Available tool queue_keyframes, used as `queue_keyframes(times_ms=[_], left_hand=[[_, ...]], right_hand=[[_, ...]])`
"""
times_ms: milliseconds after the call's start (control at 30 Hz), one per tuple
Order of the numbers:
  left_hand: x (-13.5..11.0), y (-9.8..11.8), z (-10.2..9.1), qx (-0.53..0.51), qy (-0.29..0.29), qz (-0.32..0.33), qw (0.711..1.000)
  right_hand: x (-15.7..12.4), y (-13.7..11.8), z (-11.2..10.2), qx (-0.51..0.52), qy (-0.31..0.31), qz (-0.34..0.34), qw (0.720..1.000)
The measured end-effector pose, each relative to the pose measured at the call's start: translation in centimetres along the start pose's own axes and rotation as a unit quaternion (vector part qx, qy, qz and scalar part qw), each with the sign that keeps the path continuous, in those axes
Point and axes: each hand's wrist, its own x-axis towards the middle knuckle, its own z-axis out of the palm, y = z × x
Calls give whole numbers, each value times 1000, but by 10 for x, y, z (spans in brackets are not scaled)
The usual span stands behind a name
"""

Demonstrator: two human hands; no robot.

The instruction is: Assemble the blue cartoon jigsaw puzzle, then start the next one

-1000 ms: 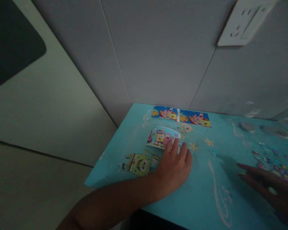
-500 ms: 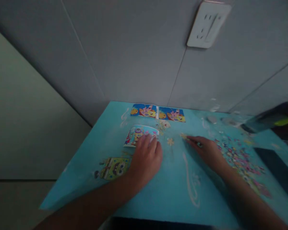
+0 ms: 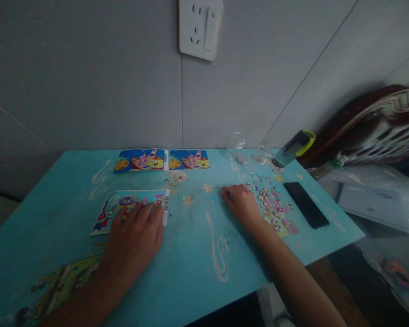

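Observation:
My left hand [image 3: 138, 236] lies with its fingers spread over a cartoon picture card [image 3: 116, 204], covering its lower right part. Partly hidden under my left forearm is a yellow cartoon character figure [image 3: 66, 281]. My right hand [image 3: 243, 204] rests on the blue tabletop with thumb and forefinger pinched together. Whatever is between those fingertips is too small to make out. Just right of that hand spreads a pile of small colourful sticker-like pieces [image 3: 272, 200]. A tiny light-blue piece [image 3: 213, 200] lies left of the fingertips.
Two blue cartoon cards, one left [image 3: 141, 160] and one right [image 3: 189, 160], lie along the wall. A black phone-like slab [image 3: 306, 204], small clear containers [image 3: 261, 156] and a tilted bottle with a yellow-green part [image 3: 293, 147] are at the right. A socket panel [image 3: 202, 29] is on the wall.
The view has turned to the right. My right hand has shifted a little right, off the printed flower and towards the pile. My left hand stays on the card, which lies flatter.

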Motion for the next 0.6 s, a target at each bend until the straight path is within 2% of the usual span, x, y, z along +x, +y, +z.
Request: queue_keyframes(times_ms=[100,167,267,367,467,600], left_hand=[[0,-1,1,4,-11,8,1000],[0,-2,1,3,-9,9,1000],[0,-3,0,2,-9,6,1000],[1,-2,-1,3,-18,5,1000],[1,-1,-2,6,-17,1,1000],[0,-1,-3,4,-21,0,1000]], right_hand=[[-1,4,-4,-29,18,0,999],[-1,16,-12,-49,38,26,998],[-4,46,-25,-101,71,148,981],[-10,75,-34,-127,35,256,958],[-14,88,-34,-120,16,276,953],[-12,91,-31,-90,8,276,957]])
